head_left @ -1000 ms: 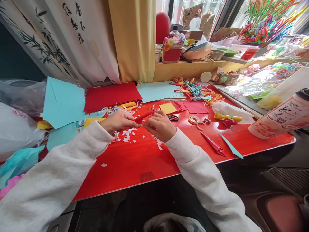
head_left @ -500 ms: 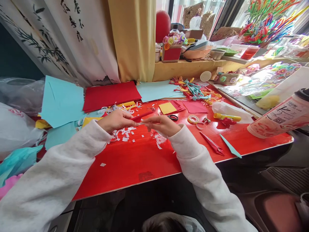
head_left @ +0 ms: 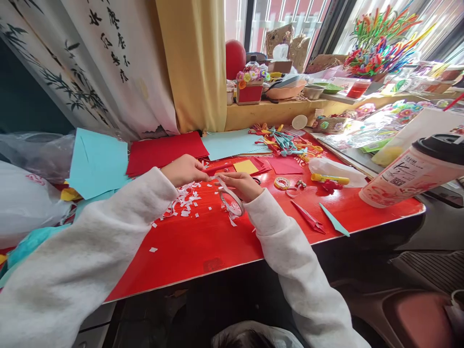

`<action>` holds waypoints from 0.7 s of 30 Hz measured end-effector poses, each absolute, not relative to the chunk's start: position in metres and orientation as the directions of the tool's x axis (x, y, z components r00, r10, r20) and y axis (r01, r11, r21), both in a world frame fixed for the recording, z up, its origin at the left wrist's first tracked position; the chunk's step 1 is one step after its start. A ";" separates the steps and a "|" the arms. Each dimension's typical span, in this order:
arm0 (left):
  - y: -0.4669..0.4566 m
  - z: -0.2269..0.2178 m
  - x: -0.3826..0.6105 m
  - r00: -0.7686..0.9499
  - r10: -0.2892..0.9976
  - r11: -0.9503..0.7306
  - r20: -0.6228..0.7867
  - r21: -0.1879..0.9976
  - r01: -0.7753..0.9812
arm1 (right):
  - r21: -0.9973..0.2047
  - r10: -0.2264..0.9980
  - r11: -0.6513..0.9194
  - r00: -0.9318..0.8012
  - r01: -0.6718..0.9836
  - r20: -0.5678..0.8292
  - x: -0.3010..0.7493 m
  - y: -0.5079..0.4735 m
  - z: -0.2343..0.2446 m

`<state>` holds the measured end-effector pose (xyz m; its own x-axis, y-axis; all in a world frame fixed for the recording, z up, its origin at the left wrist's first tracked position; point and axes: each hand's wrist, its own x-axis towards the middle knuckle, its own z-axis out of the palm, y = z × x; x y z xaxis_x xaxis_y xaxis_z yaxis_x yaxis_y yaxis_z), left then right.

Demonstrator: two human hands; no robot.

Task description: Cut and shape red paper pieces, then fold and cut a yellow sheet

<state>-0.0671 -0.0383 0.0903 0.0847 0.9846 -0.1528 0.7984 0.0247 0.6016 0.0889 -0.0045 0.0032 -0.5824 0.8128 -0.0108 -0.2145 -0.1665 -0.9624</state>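
My left hand (head_left: pixel 184 169) is closed in a pinch on a thin red paper stick (head_left: pixel 217 167) that points right over the red table (head_left: pixel 203 241). My right hand (head_left: pixel 242 185) is closed on a small clear tape roll (head_left: pixel 231 203), which hangs below its fingers, a strip of tape running up toward the stick. Both hands meet just above a scatter of white paper scraps (head_left: pixel 184 203). White sleeves cover both arms.
Red (head_left: pixel 163 149) and light blue (head_left: pixel 96 162) paper sheets lie at the back left. Scissors, a second tape roll (head_left: pixel 282 182), a yellow glue stick (head_left: pixel 328 178) and folded red (head_left: pixel 308 217) and teal (head_left: pixel 334 220) pieces lie to the right. A drink cup (head_left: pixel 413 171) stands at the right edge.
My right hand has turned and lifted a clear tape roll into view below its fingers, pulling tape from the stick. The camera view has shifted slightly.
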 end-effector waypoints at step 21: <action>-0.054 0.143 -0.066 0.020 0.960 0.179 -0.280 0.666 0.724 | -0.291 0.994 0.062 -0.085 0.955 -0.066 0.135 0.016 -0.008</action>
<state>-0.0657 -0.0542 0.1426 0.0202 0.9597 -0.2801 0.7237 0.1793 0.6664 0.1348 0.0161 -0.0085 -0.0852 0.9942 -0.0661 0.9546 0.0625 -0.2913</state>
